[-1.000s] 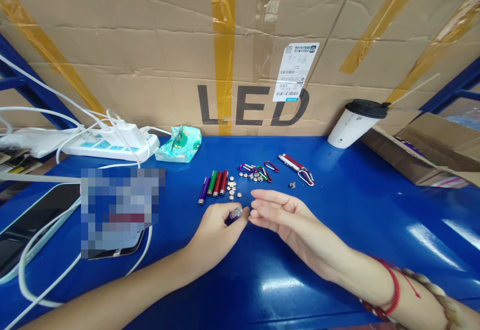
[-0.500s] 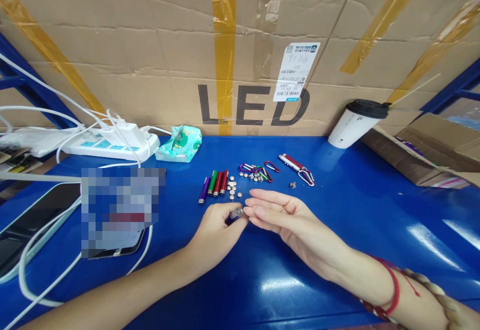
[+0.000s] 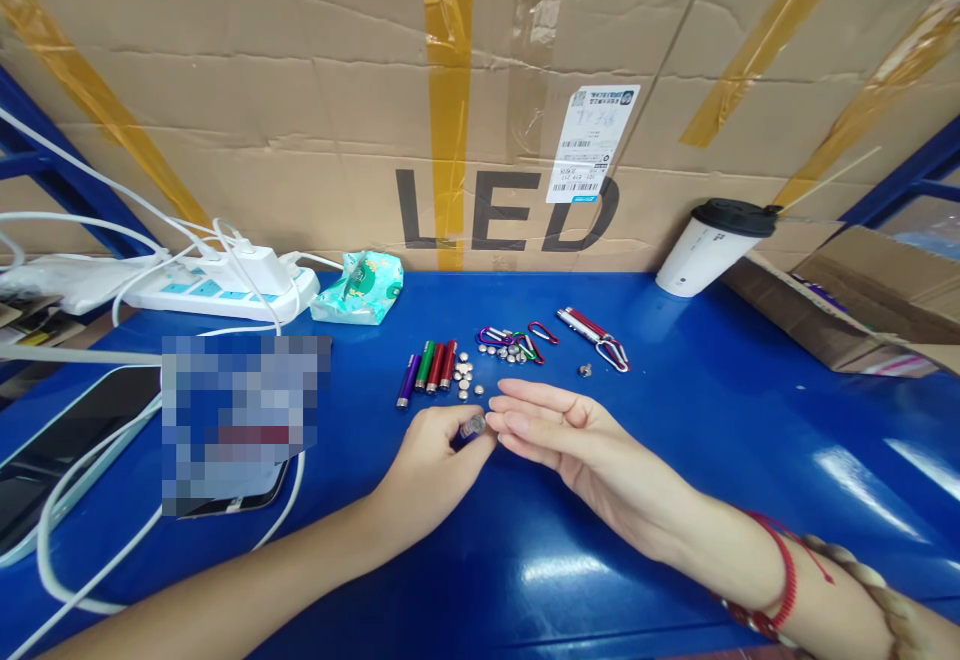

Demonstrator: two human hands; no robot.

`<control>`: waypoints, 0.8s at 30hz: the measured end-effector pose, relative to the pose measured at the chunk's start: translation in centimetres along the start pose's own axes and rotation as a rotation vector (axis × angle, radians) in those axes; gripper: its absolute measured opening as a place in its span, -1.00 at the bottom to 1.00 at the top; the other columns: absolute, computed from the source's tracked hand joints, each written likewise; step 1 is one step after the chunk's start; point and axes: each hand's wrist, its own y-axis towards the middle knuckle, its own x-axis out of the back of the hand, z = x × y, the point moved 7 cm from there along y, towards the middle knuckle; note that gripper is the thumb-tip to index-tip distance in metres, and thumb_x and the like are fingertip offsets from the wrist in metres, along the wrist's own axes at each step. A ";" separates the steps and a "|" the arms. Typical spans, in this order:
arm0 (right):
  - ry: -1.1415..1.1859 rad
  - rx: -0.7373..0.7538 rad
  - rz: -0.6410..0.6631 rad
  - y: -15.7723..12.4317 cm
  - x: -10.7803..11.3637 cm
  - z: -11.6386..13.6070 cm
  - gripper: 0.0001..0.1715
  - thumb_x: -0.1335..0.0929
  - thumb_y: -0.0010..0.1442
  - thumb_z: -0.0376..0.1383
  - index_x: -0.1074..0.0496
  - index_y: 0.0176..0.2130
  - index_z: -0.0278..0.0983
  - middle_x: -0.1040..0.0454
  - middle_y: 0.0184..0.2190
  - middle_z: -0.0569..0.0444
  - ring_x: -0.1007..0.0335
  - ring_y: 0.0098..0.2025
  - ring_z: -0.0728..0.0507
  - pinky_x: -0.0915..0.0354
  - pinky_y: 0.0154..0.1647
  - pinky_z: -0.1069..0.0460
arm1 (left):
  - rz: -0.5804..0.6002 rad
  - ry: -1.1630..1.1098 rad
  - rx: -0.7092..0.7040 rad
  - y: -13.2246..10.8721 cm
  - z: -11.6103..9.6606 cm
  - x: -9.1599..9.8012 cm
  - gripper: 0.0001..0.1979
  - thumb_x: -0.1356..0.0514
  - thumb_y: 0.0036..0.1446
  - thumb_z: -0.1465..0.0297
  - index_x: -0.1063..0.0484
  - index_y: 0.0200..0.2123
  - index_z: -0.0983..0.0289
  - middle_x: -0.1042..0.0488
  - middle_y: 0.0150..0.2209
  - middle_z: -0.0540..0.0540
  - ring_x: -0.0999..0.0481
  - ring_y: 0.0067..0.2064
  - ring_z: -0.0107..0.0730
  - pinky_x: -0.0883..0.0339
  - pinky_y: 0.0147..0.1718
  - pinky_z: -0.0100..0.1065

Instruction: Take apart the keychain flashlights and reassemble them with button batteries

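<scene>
My left hand (image 3: 435, 460) is closed around a small dark purplish flashlight tube (image 3: 470, 430), its metal end facing up. Fingers stretched out, my right hand (image 3: 566, 430) is held just right of that end, fingertips at or touching my left fingers. Nothing shows in the right hand. Beyond the hands lie a purple tube (image 3: 409, 381), a green tube (image 3: 425, 366) and two red tubes (image 3: 442, 367) in a row. Several silver button cells (image 3: 464, 370) sit beside them. Farther right are coloured carabiners (image 3: 496, 338) among small metal caps (image 3: 513, 351).
Two slim flashlights with a carabiner (image 3: 592, 333) and one loose metal part (image 3: 585, 371) lie at the right. A lidded cup (image 3: 701, 255) and an open carton (image 3: 832, 325) stand beyond. At left are a wipes pack (image 3: 360, 288), power strip (image 3: 225, 285), cables and a phone (image 3: 67, 450).
Almost nothing differs. Both hands keep their places, and the tube's end in my left hand is tilted very slightly differently.
</scene>
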 end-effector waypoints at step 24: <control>0.030 -0.010 0.019 -0.1 0.0 -0.2 -0.62 -0.50 -0.06 -0.47 -0.49 -0.20 -0.21 -0.54 -0.28 0.14 -0.45 -0.16 0.02 -0.34 -0.12 0.21 | -0.013 0.007 -0.003 0.0 -0.4 0.1 -0.75 0.04 -0.06 0.33 0.00 -0.69 0.26 0.01 -0.67 -0.10 0.04 -0.59 -0.55 0.13 -0.59 -0.43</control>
